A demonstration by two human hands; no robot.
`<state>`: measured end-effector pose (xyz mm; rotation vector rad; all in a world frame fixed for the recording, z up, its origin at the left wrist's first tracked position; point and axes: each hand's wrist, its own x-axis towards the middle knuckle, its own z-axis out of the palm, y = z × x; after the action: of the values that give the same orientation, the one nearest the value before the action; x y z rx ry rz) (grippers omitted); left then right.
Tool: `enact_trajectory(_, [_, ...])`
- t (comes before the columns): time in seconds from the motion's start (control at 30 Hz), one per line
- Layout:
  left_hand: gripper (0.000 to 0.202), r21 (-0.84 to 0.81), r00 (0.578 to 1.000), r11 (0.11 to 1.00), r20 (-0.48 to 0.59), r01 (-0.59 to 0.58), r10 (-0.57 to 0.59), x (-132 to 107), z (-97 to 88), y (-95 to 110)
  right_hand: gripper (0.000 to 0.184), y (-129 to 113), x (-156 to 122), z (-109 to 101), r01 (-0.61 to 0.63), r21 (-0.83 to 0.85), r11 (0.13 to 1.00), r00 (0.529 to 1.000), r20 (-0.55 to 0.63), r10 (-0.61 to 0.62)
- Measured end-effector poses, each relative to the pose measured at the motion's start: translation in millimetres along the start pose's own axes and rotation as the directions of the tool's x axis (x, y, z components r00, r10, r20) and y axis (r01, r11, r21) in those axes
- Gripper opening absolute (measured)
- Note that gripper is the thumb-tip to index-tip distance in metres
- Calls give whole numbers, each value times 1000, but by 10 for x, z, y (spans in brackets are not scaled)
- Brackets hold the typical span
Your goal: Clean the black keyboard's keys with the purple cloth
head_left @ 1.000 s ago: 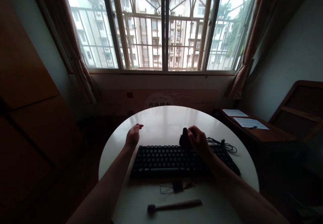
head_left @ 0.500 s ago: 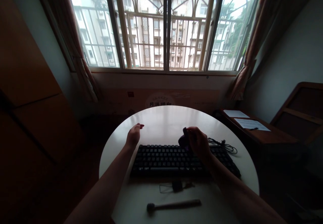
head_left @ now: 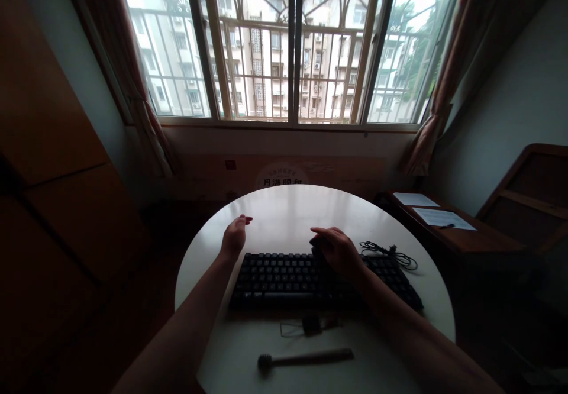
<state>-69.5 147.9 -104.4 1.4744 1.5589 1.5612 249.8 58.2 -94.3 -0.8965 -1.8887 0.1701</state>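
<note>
Now right hand (head_left: 338,251) presses dark lump (head_left: 316,244) onto ridged black keyboard (head_left: 284,277).

A round white bench (head_left: 275,210) carries a black keyboard (head_left: 284,275) across its middle, a coiled cable (head_left: 390,255) at the right. Nearer lie a small wire tool (head_left: 308,326) and a brush (head_left: 306,358).

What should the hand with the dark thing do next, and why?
Probably press the small dark object onto the keyboard. The right hand holds it low at the keyboard's far edge, while the left hand hovers open over the white table.
</note>
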Motion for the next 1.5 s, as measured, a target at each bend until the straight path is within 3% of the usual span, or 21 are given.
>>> enact_trajectory(0.2, [53, 7, 1000, 1000, 1, 6, -6, -6, -4, 6, 8, -30, 28, -40, 24, 0, 1000, 998, -52, -24])
enact_trajectory(0.5, [51, -3, 1000, 1000, -4, 7, -7, -2, -35, 25, 7, -117, 15, -54, 2, 16, 1000, 992, -128, 0])
enact_trajectory(0.97, [53, -2, 1000, 1000, -14, 8, -8, 18, -48, -2, 25, -168, 6, -72, -86, 17, 996, 966, -242, 88])
enact_trajectory(1.5, [53, 17, 1000, 1000, -10, 14, -14, -8, -69, 46, 20, -117, 7, -81, -26, 3, 1000, 976, -216, 26])
